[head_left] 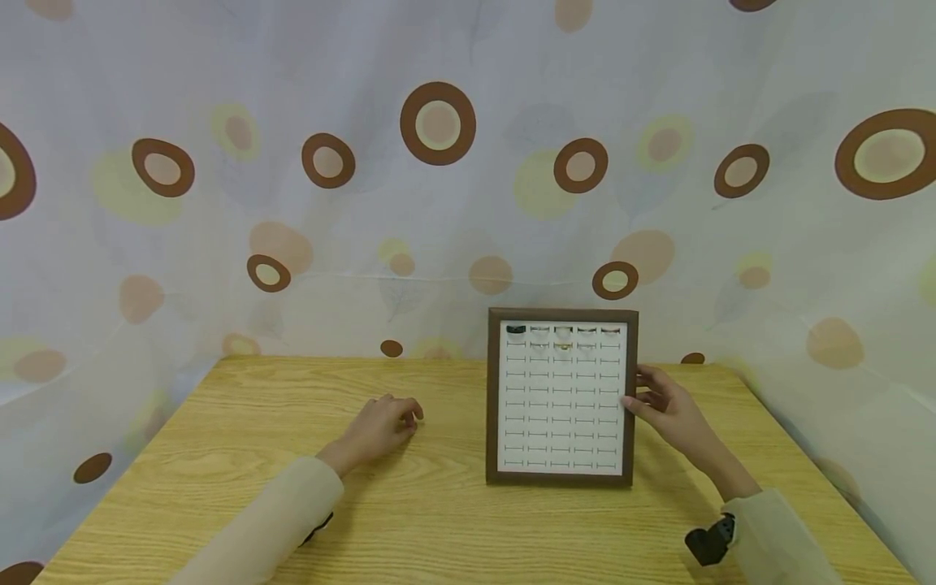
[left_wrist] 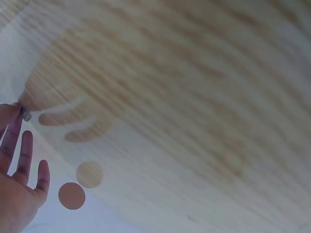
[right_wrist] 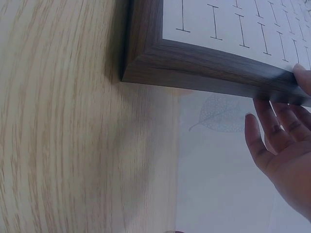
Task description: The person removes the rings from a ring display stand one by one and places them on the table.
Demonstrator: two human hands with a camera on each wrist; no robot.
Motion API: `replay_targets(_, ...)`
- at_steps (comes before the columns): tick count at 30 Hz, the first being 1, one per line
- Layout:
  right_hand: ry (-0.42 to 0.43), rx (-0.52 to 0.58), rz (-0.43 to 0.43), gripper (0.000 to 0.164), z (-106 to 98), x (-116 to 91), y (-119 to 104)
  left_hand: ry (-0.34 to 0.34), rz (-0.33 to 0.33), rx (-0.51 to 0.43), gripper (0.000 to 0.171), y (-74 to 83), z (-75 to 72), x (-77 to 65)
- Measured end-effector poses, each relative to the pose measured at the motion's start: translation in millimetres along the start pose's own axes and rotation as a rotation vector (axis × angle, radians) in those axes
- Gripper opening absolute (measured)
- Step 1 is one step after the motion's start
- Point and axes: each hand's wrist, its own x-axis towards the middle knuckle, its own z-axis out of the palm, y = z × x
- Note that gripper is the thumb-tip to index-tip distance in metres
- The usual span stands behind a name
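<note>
A ring display board [head_left: 561,398] with a white slotted face and brown wooden frame stands upright on the table, facing me. Several rings [head_left: 563,347] sit in its top two rows of slots; a wide black ring [head_left: 516,330] is at the top left. My right hand [head_left: 669,410] grips the frame's right side, thumb in front and fingers behind, as the right wrist view also shows. Left of the board, my left hand [head_left: 382,426] is low over the table. In the left wrist view its thumb and forefinger pinch a small, sparkling silvery ring [left_wrist: 25,115].
The wooden table [head_left: 241,455] has a glossy surface that reflects the left hand. Behind and at both sides hangs a pale curtain [head_left: 468,203] with brown circles. A black wrist camera [head_left: 711,542] is strapped at the right sleeve.
</note>
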Motion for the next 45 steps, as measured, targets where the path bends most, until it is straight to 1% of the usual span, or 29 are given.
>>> replay_targets(5,-0.009,0.002,0.014,0.056,0.0,0.3,-0.7,-0.012,-0.003,-0.003,0.016,-1.0,-0.1,0.1)
replay_targets(9,-0.011,0.001,0.009,0.056,0.0,0.3,-0.3,-0.010,-0.007,-0.008,0.016,0.0,-2.4,-0.1)
replay_targets(12,-0.010,0.003,0.000,0.055,0.3,0.3,0.1,0.014,0.007,-0.009,0.017,1.4,-5.3,0.9)
replay_targets(16,-0.002,0.007,-0.001,0.054,0.8,0.3,0.6,0.056,0.052,-0.003,0.020,5.4,-11.3,5.5)
replay_targets(21,0.003,0.000,0.010,0.055,0.8,0.1,0.7,0.103,0.118,0.040,0.022,15.8,-25.0,15.9)
replay_targets(29,0.001,-0.016,0.026,0.056,0.6,-1.1,0.7,0.203,0.217,0.130,0.021,33.4,-45.5,33.2)
replay_targets(38,0.007,-0.021,0.030,0.056,0.9,-0.3,-0.1,0.232,0.262,0.156,0.019,56.4,-66.3,46.5)
replay_targets(45,0.003,-0.028,0.036,0.056,0.9,-0.2,-0.3,0.307,0.310,0.164,0.020,72.2,-77.3,59.0)
